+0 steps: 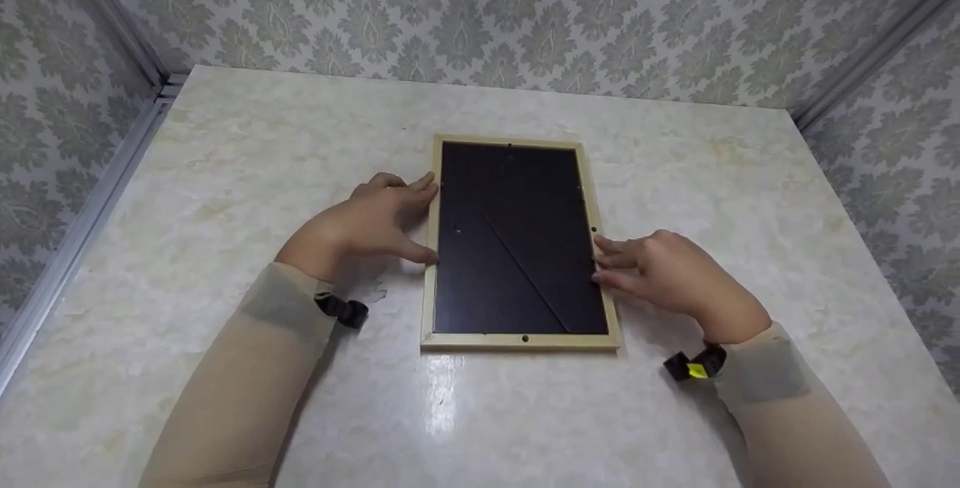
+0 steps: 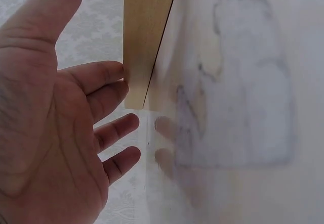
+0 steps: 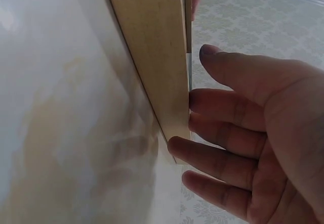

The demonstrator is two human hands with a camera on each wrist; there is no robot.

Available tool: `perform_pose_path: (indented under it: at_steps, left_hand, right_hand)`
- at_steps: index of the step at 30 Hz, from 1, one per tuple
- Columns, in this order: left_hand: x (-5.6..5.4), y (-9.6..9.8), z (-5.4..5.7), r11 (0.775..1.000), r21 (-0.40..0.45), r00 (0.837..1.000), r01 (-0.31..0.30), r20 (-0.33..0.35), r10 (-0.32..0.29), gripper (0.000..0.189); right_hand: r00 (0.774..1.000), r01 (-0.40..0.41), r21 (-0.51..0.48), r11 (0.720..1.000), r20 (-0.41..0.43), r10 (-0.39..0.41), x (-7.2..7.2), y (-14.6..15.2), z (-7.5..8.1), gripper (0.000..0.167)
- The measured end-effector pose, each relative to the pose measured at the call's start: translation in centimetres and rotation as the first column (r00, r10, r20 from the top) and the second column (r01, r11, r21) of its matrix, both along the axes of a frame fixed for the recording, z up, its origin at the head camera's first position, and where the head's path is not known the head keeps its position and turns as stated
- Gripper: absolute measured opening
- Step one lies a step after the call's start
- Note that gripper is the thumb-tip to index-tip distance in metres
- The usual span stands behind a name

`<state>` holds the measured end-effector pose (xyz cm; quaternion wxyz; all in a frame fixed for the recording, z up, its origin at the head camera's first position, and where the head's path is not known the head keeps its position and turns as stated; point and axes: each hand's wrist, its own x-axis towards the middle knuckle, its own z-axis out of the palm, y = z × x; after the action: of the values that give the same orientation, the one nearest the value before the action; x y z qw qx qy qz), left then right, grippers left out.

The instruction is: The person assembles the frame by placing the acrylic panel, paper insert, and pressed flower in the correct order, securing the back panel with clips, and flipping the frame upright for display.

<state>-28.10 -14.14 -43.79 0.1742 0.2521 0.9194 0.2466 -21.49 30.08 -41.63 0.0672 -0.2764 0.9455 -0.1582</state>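
Note:
A picture frame (image 1: pixel 517 248) with a pale wooden border lies back side up on the table, showing its black backing board with a slanted line across it. At its left border, my left hand (image 1: pixel 367 222) touches the wood with thumb and fingertips spread apart. My right hand (image 1: pixel 664 274) has its fingertips against the right border, lower down. In the left wrist view, the wooden side (image 2: pixel 144 37) meets two fingertips while two other fingers stay off it. The right wrist view shows loosely extended fingers along the wooden edge (image 3: pixel 152 47). The frame's front is hidden.
The glossy, marble-patterned table (image 1: pixel 315 413) reflects light near the frame's lower edge. Patterned wall covering (image 1: pixel 465 31) rises behind the table and at both sides, with metal rails (image 1: pixel 82 229) at the left. Each wrist carries a strap with a small black device (image 1: pixel 352 313).

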Motion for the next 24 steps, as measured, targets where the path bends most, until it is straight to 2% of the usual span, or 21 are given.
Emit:
perform_pose_path:
  at_steps: [5,8,17,24]
  left_hand:
    - [0.0,-0.3,0.1,1.000,-0.004,1.000,0.004,-0.010,-0.004,0.116]
    - [0.2,-0.1,0.4,1.000,-0.019,0.999,0.011,-0.043,-0.012,0.113]
    - [1.1,0.8,1.4,0.999,0.033,0.992,-0.028,-0.122,0.032,0.107]
    - [1.0,1.0,1.7,0.999,0.026,0.985,-0.023,-0.168,0.027,0.097]
  right_hand:
    - [1.000,-0.012,0.006,1.000,-0.006,0.012,-0.1,-0.3,0.0,0.045]
    - [1.000,-0.018,0.006,1.000,-0.005,0.018,-0.1,-0.3,0.0,0.040]
    - [1.000,-0.019,0.004,1.000,-0.013,0.019,0.0,0.2,-0.2,0.037]
    - [1.000,-0.019,0.002,1.000,-0.007,0.019,-0.1,0.1,-0.1,0.034]
